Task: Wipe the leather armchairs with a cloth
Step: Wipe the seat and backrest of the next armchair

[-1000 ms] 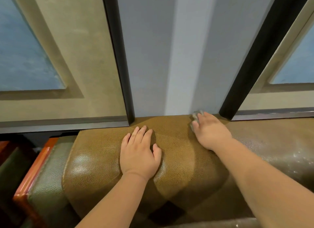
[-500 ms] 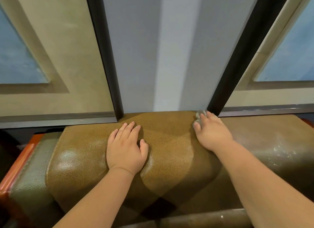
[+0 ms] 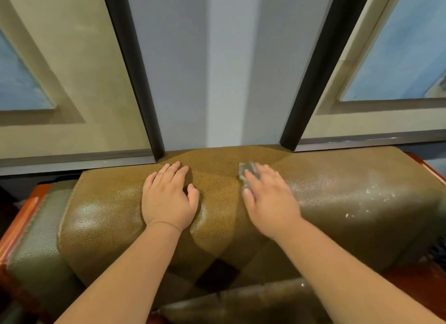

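A person leans over the padded top of a brown leather armchair (image 3: pixel 115 210) that stands against a wall, both bare forearms reaching forward from the lower edge of the head view. The left hand (image 3: pixel 169 198) lies flat on the leather, fingers straight and close together, thumb spread to the side, holding nothing. The right hand (image 3: pixel 268 200) lies just beside it, to the right, palm down with fingers extended, pressing a small grey cloth (image 3: pixel 247 170) against the top of the backrest; only a crumpled corner of the cloth shows past the fingertips and thumb, the remainder hidden beneath the palm. The hand is slightly blurred.

The leather is pebbled and glossy, with pale reflections on the left and a scatter of whitish specks (image 3: pixel 376 196) on the right part of the backrest, well apart from the cloth. A reddish wooden frame (image 3: pixel 21 217) edges the chair at the far left. Behind the backrest, two dark vertical strips (image 3: pixel 135 82) flank a grey wall panel (image 3: pixel 217 70), and beige framed panels with blue insets (image 3: pixel 400 53) stand to either side. A second leather cushion (image 3: pixel 241 304) shows at the bottom between the arms.
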### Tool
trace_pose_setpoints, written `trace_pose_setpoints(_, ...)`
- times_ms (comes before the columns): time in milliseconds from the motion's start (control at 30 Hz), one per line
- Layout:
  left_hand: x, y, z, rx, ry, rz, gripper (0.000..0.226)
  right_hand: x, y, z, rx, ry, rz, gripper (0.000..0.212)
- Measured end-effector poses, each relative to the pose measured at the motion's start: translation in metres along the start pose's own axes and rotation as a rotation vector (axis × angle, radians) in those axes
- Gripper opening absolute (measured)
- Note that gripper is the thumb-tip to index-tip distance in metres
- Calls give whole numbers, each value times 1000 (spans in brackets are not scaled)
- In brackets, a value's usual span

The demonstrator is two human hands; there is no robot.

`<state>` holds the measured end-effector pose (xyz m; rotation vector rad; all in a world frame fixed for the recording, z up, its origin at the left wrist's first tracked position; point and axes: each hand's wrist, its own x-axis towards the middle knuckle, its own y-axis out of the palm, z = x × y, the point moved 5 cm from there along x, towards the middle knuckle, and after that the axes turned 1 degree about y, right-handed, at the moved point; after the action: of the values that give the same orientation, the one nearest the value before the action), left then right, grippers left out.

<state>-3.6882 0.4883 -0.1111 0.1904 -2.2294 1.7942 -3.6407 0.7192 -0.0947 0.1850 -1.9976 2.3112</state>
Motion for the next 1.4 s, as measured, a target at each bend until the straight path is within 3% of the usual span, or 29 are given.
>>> trace_pose_setpoints(67, -2, 0, 0, 20, -2, 8, 62, -31, 13, 29, -23, -269, 38, 57)
trace_pose_setpoints(133, -6, -1, -1, 50, -5, 53, 61, -44, 11, 2, -54, -384, 11, 56)
trace_pose_setpoints(200, -8, -2, -4, 101, 10, 130, 61, -51, 4, -70, -121, -179, 0, 59)
trace_pose_setpoints(267, -8, -9, -14, 142, 31, 192, 57, -66, -16, -146, -122, 175, -10, 61)
trace_pose_setpoints(367, -3, -24, -55, 35, 91, 152, 41, -75, -26, -162, 12, 414, -67, 66)
trace_pose_setpoints(433, 2, -24, -104, -130, 110, 130, 34, -74, -16, -116, -13, 335, -51, 63)
trace_pose_setpoints(500, 2, -10, -152, -193, 116, 138, 40, -83, 0, -66, -67, 80, -18, 61)
trace_pose_setpoints(600, 5, 16, -185, -103, 95, 155, 55, -83, -3, -82, -124, -185, 33, 58)
trace_pose_setpoints(667, 9, 28, -184, -44, 82, 129, 61, -71, -11, -140, -159, -61, 16, 59)
trace_pose_setpoints(767, 13, 40, -187, -14, 102, 90, 64, -54, -34, -221, -6, 417, -87, 62)
trace_pose_setpoints(833, 15, 46, -191, -5, 96, 90, 66, -34, -37, -211, -1, 558, -74, 62)
trace_pose_setpoints(867, 15, 49, -191, 0, 91, 92, 67, -20, -35, -188, -33, 525, -49, 62)
trace_pose_setpoints(967, 13, 49, -190, 13, 96, 96, 68, 3, -21, -104, 15, 150, 85, 61)
trace_pose_setpoints(1033, 14, 48, -190, 18, 88, 90, 69, 8, -27, -106, 32, 42, 128, 61)
trace_pose_setpoints(1100, 16, 50, -190, -9, 84, 69, 68, 16, -31, -159, 6, 170, 102, 62)
trace_pose_setpoints(1167, 17, 52, -190, 1, 93, 54, 68, 19, -38, -219, -13, 415, 77, 66)
trace_pose_setpoints(1233, 19, 51, -192, 3, 90, 34, 67, 28, -42, -235, -12, 509, 93, 65)
trace_pose_setpoints(1300, 19, 52, -191, -1, 82, 39, 67, 36, -38, -193, -4, 369, 127, 62)
trace_pose_setpoints(1400, 18, 51, -190, 13, 92, 38, 66, 16, -33, -119, 57, -5, 139, 60)
